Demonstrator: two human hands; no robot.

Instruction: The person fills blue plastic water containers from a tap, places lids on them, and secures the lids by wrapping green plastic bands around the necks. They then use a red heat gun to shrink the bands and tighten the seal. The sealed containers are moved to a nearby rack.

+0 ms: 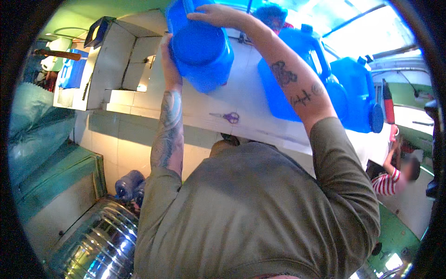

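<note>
At the top of the view a blue plastic water container (pixel 198 75) is tilted over the white tiled counter, its large round blue cap (pixel 198 43) facing me. My left hand (pixel 170 66) presses along its left side; most of those fingers are hidden behind it. My right hand (pixel 216 15) lies across its upper part beside the handle, fingers pointing left. Nearer to me, scissors with purple handles (pixel 230 118) lie on the counter (pixel 195 104).
More blue containers (pixel 284 94) (pixel 355 94) stand to the right. Another person (pixel 271 17) is beyond the counter; a person in a striped top (pixel 386 183) is far right. A tiled partition (pixel 111 59) rises at left. Below are clear bottles (pixel 129 185) and a shiny ribbed metal cylinder (pixel 104 240).
</note>
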